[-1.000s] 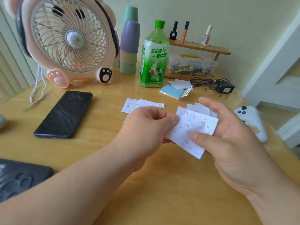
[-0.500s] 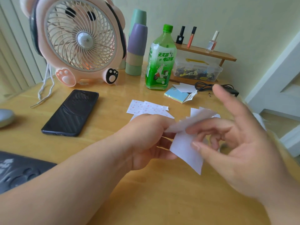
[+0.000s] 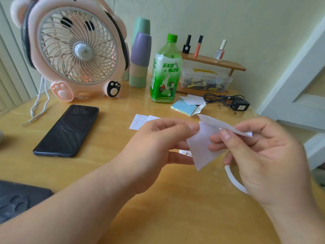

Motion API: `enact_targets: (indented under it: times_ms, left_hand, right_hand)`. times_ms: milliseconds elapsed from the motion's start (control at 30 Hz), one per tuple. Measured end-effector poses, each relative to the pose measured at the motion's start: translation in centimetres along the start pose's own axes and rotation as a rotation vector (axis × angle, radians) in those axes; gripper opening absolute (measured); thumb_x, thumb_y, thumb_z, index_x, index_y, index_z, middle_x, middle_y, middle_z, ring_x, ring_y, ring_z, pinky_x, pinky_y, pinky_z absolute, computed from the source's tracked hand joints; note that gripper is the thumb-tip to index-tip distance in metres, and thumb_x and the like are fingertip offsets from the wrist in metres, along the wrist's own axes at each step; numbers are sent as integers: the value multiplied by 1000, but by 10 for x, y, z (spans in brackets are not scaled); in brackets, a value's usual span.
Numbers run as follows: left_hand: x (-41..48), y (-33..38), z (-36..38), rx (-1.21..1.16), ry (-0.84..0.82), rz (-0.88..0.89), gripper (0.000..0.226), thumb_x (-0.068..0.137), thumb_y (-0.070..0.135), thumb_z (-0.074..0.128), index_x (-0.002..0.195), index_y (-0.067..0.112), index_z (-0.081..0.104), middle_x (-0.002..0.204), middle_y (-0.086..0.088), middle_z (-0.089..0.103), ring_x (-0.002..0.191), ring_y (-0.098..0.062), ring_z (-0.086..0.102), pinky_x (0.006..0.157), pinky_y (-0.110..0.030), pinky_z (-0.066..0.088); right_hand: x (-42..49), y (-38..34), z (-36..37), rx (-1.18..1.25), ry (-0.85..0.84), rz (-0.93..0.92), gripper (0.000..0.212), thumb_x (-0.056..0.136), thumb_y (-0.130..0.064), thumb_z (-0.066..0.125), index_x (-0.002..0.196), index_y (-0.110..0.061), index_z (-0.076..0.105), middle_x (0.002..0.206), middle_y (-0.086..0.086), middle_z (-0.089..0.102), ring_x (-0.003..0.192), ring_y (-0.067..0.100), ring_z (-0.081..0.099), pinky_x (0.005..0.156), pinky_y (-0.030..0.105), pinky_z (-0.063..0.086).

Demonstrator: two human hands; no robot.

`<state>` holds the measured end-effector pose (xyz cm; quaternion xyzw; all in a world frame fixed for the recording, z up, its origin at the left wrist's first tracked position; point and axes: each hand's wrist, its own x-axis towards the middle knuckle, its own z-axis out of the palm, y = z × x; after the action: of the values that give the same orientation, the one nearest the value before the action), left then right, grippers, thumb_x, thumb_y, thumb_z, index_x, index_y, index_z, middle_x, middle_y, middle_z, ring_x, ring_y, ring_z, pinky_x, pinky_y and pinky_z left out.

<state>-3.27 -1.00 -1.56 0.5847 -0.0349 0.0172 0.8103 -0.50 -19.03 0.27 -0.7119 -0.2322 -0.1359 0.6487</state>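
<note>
Pink fan (image 3: 77, 50): stood at the back left of the wooden worktop (image 3: 158, 217); bear-shaped, with paw prints on both feet.
Black phone (image 3: 67, 130): lay face up with a dark screen, in front of the fan.
Printed sheets (image 3: 139, 121): lay flat near the middle of the worktop; their small red marks were too fine to read.
Stacked cups (image 3: 140, 55): stood upside down between the fan and the bottle.
Left grip (image 3: 158, 147): was closed in a pinch, thumb and forefinger on the left corner of the white paper (image 3: 202, 148), the other fingers curled loosely beneath.
Green bottle (image 3: 166, 71): stood upright with its cap on. The label showed a scooter and white characters, "天天" opening the top row and "电动车" below.
Blue note pad (image 3: 184, 108): lay just right of the bottle; the print on its tag was too small to read.
White paper: was held in the air above the worktop between both grips, folded so that an upper flap ran to the right; the visible face was blank.
Wooden shelf (image 3: 211, 61): carried three nail polish bottles, with a clear box under it.
Black charger (image 3: 240, 104): lay beside its coiled cable.
Right grip (image 3: 267, 164): thumb and forefinger pinched the upper flap, the remaining fingers curled behind the sheet.
</note>
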Motion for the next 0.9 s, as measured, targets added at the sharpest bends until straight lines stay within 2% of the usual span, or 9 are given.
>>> enact_targets:
  times_ms: [67,167,300,400,467,533,700,800,900]
  left_hand:
    - [-2,-3,2,58,21,34,17,82,22,70,85,7,78,98,-21,76,92,-40,72,78,-46,62]
    - [-3,-3,4,74,62,45,13,90,10,72,90,-2,77,93,-21,77,94,-41,73,77,-42,63]
    - [-4,-1,9,88,53,93,17,91,15,66,90,13,83,93,-13,79,95,-31,76,80,-37,62]
    - [-4,-5,12,68,71,116,17,94,12,66,94,12,83,93,-12,79,94,-29,76,81,-33,62]
    - [-5,-7,13,44,76,113,18,96,12,64,99,8,81,95,-13,79,93,-31,76,85,-36,62]
    - [-5,-8,13,43,72,97,19,98,11,62,106,6,79,98,-14,79,94,-32,76,90,-39,61]
    - [-5,-11,14,10,26,70,22,96,12,62,111,7,78,102,-13,79,100,-32,75,97,-41,58]
    - [-5,-13,14,-12,-36,58,30,87,24,65,111,11,79,105,-13,78,105,-32,73,99,-40,57]
    - [-4,-14,15,-58,-60,53,25,95,13,61,112,9,78,107,-14,78,105,-30,74,96,-38,58]
  right_hand:
    - [0,1,-3,-25,-4,-1,26,81,5,79,85,-13,61,74,2,77,56,17,70,49,17,49]
    - [0,4,-6,14,-52,-14,33,75,17,74,87,-12,64,80,9,75,55,21,68,54,18,50]
    - [1,9,-9,315,-119,107,40,65,8,39,84,-9,69,83,31,69,66,43,65,62,33,54]
    - [1,3,-8,504,-136,195,34,65,1,42,80,-5,73,88,33,68,78,60,61,60,36,55]
    - [1,-1,-4,476,-103,221,12,73,1,63,74,-8,71,85,27,69,71,48,64,59,33,54]
    - [0,-2,2,424,-56,242,17,63,-11,79,74,-11,66,75,19,69,62,30,64,59,31,54]
    - [-2,1,7,342,-13,239,41,59,-7,92,83,-20,62,88,21,74,69,34,69,62,27,54]
    - [-1,2,5,276,29,221,34,61,-12,86,83,-22,61,81,13,74,61,25,65,59,25,52]
    - [-1,2,5,247,40,199,27,64,-14,83,79,-26,63,76,9,72,57,22,61,58,26,50]
